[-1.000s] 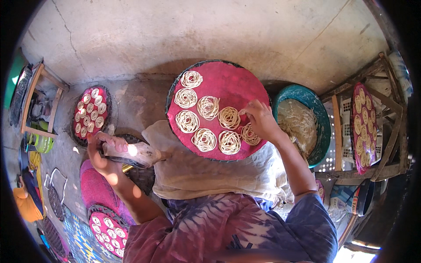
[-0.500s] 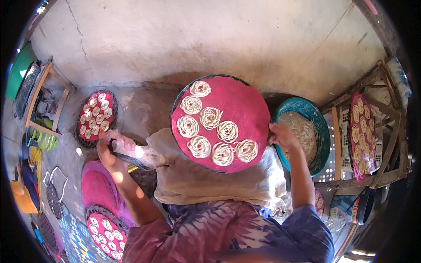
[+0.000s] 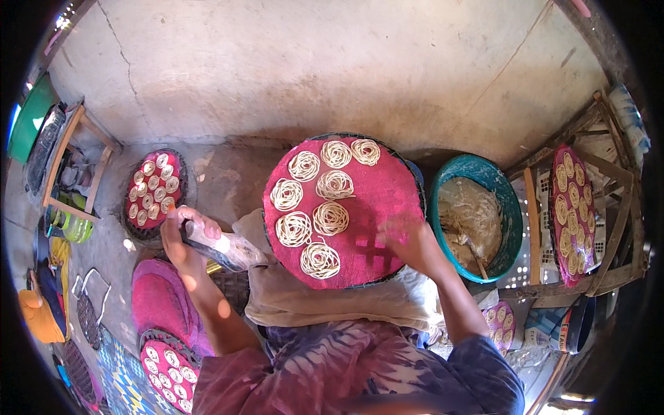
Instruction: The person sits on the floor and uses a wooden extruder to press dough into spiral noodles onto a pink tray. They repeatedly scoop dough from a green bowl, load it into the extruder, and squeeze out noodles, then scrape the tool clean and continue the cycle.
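A round tray (image 3: 377, 187) covered in pink-red cloth rests on a pale cloth (image 3: 332, 301) over my lap. Several cream noodle coils (image 3: 335, 185) lie on its left and upper part. To the left of the tray, my left hand (image 3: 183, 242) is wrapped round a clear plastic piping bag (image 3: 232, 249), whose narrow end points toward the tray. Over the tray's right side hangs my right hand (image 3: 411, 245), blurred by motion. Its fingers point left, and whether they touch the cloth cannot be made out.
Right of the tray stands a green tub (image 3: 510, 214) of pale batter with a stick (image 3: 478, 263) in it. Another coil-covered tray (image 3: 152, 188) lies on the floor at left, and one more (image 3: 573, 214) leans on a wooden rack (image 3: 532, 228). A wall (image 3: 311, 69) rises behind.
The tray has turned clockwise, carrying its coils round toward the left and top. My right hand has left the tray's right rim and moved in over its surface. My left hand keeps its hold.
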A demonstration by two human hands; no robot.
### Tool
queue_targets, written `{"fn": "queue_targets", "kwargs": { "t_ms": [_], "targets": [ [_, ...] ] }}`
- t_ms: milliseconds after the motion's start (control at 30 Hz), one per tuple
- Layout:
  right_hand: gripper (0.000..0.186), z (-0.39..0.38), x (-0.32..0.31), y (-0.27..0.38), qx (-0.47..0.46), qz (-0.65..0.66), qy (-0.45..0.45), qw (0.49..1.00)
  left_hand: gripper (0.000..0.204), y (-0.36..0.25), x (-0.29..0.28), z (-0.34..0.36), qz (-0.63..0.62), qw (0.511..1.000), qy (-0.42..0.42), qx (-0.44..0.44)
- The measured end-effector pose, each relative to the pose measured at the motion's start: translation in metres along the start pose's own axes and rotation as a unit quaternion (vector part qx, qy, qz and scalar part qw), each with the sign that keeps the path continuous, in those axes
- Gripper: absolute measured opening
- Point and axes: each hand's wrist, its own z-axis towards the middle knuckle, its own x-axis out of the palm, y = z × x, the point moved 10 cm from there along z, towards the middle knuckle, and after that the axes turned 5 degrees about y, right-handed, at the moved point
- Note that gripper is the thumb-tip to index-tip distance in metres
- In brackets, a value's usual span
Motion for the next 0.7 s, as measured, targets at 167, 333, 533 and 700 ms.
{"fn": "queue_targets", "kwargs": {
  "t_ms": [167,333,533,700],
  "targets": [
    [0.016,0.068,0.017,-0.003,-0.071,-0.134,-0.091,0.984,0.050,-0.005,-0.004,-0.004,-0.018,1.000,-0.018,-0.003],
    [0.015,0.086,0.035,-0.014,-0.066,-0.210,-0.076,0.973,0.054,-0.006,-0.009,-0.004,-0.040,0.999,-0.030,-0.007],
    [0.012,0.095,0.036,-0.017,-0.051,-0.202,-0.100,0.973,0.056,-0.009,-0.006,-0.002,-0.037,0.999,-0.019,0.012],
    [0.012,0.097,0.036,-0.014,-0.050,-0.193,-0.106,0.974,0.056,-0.008,-0.002,-0.002,-0.029,0.999,0.008,0.021]
  ]
}}
